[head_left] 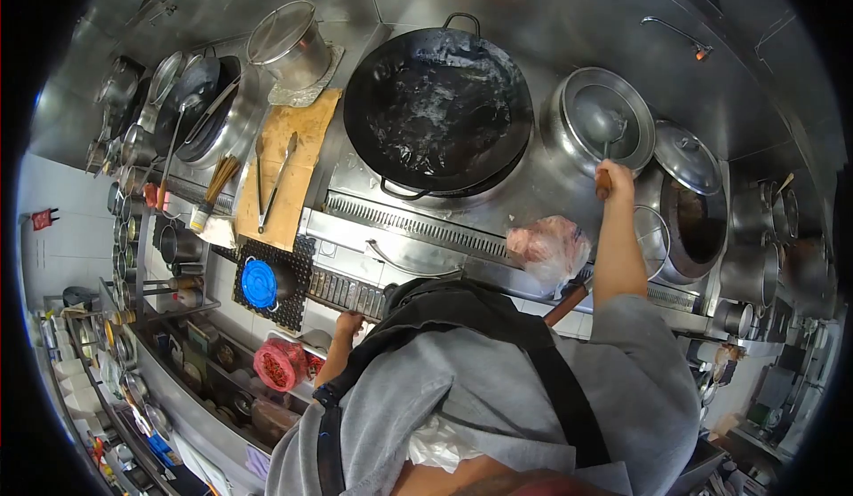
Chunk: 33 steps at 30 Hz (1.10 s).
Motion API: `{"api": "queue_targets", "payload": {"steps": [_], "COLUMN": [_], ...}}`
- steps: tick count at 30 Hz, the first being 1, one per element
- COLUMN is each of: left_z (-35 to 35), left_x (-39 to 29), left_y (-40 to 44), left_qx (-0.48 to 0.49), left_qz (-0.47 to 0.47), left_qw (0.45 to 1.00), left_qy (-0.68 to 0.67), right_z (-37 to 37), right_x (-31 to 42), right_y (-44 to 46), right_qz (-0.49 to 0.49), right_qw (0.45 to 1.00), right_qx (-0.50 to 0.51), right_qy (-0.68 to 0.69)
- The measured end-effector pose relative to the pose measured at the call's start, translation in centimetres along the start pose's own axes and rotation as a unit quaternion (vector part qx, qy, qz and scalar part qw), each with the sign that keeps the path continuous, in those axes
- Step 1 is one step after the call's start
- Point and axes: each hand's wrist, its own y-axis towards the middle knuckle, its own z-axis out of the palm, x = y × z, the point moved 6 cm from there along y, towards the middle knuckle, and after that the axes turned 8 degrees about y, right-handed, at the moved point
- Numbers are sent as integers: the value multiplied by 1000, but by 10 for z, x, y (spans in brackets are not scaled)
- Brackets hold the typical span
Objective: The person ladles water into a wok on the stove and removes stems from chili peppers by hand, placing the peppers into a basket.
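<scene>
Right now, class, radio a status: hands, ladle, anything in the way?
Right hand gripping ladle. Left hand low, grip unclear. Ladle head at mouth of pot. Bag beside right forearm, not blocking ladle.

Bright light, sheen on steel wall [551, 3], fisheye-bent edges

- Right hand [616, 173]: closed round wooden handle [603, 185] of ladle [612, 128]; ladle bowl inside metal pot [566, 119].
- Left hand [349, 324]: low, beside black apron [435, 308]; grip unclear.
- Black wok [435, 110]: on stove [546, 194], left of pot.
</scene>
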Motion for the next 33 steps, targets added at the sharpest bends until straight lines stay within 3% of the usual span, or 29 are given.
{"api": "queue_targets", "payload": {"steps": [2, 3, 6, 9, 10, 12, 13, 15, 18, 19, 20, 23, 26, 28, 29, 33], "left_z": [-5, -10, -16, -17, -8, 18, 13, 3, 5, 7, 25, 12, 20, 22, 29, 49], "left_x": [1, 0, -1, -4, 14, 33, 20, 7, 2, 3, 25, 0, 2, 4, 15, 36], "left_y": [3, 4, 10, 20, 40, 81, 70, 53, 54, 60, 86, 64, 61, 62, 63, 67], "left_qx": [-18, -33, -20, -26, -25, -47, -47, -28, 9, -35, 1, -7, 7, -63, -22, 20], "left_qz": [1, 5, 12, 32, 33, 209, 211, 69, 58, 74, 26, 37, 58, 79, 42, 54], "left_qw": [1000, 999, 1000, 997, 997, 958, 959, 990, 994, 988, 999, 996, 995, 988, 997, 998], "left_qy": [8, 15, 8, 65, 64, 190, 186, 119, 95, 131, 43, 85, 83, 115, 59, 22], "right_z": [6, 11, 10, 3, 2, 4, 3, 7, 18, 22, 24, 44, 67, 85, 92, 111], "right_x": [-3, 7, 16, 21, 23, 36, 43, 61, 82, 86, 89, 93, 92, 94, 94, 85], "right_y": [-5, -20, -54, -68, -76, -97, -108, -131, -161, -166, -171, -183, -197, -207, -212, -215], "right_qz": [3, -60, -36, -62, -63, -87, -90, -104, -117, -114, -116, -81, -83, -82, -77, -71], "right_qw": [968, 943, 927, 914, 914, 923, 923, 931, 920, 916, 919, 902, 919, 920, 935, 956], "right_qx": [-7, 19, -35, -18, -19, 20, 22, 65, 94, 112, 114, 216, 223, 253, 249, 246], "right_qy": [250, 328, 372, 400, 399, 375, 373, 343, 362, 367, 360, 364, 313, 289, 240, 145]}}
